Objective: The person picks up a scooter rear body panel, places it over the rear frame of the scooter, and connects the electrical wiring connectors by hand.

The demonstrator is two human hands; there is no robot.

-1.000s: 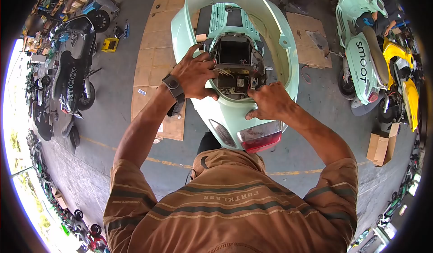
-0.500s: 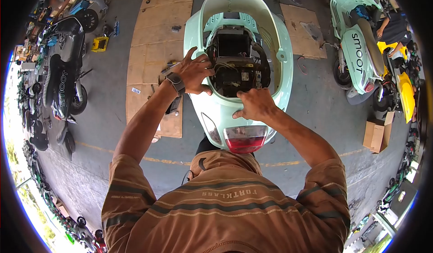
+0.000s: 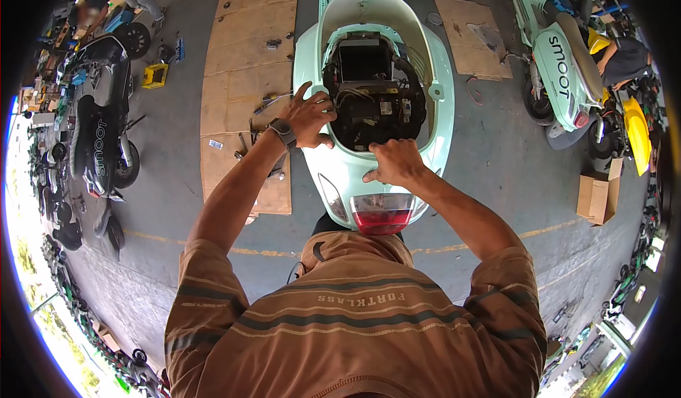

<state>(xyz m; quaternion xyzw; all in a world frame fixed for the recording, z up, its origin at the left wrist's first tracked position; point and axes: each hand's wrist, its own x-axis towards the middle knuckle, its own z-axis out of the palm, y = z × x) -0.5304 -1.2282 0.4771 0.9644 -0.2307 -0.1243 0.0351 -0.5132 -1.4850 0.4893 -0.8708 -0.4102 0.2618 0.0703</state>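
Note:
A mint-green scooter body shell [image 3: 443,125] surrounds an open cavity holding a black frame, wiring and a dark box-shaped part [image 3: 364,59]. On the left rim of the opening lies my left hand [image 3: 311,118], its fingers spread and bent toward the cavity, a dark watch on the wrist. My right hand [image 3: 396,161] is closed over the rear rim, knuckles at the edge and thumb on the outer surface. Just behind it sits the red-and-clear tail light [image 3: 381,213]. The undersides of my fingers are hidden.
Cardboard sheets [image 3: 248,57] with tools and small parts lie left of the scooter; another cardboard sheet [image 3: 472,40] is at right. A black scooter [image 3: 99,135] stands left, a mint scooter [image 3: 564,79] right. A carton [image 3: 596,198] sits on the floor. Other people work nearby.
The view has shifted slightly, so the scooter and floor items appear a little displaced. Both hands keep nearly the same places on the shell's rim.

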